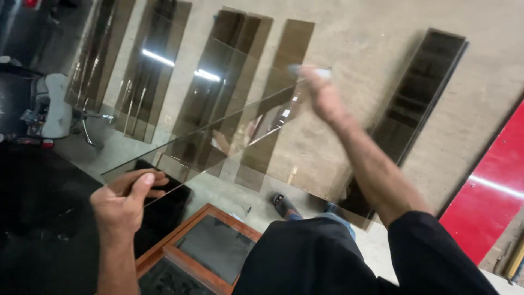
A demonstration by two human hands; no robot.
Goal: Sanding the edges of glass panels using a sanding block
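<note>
Head view: clear glass sheet [218,109] held over concrete floor [349,71], left hand [123,205] pinching near corner, blurred right hand [322,98] clamped on far edge; best kept level, grip firm, clear of tinted panes [417,90].

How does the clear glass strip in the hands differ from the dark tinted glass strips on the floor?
The clear glass strip is see-through and held tilted in the air by the left hand and right hand; the dark tinted glass strips are brownish and lie on the concrete. Both are long, narrow rectangles.
</note>
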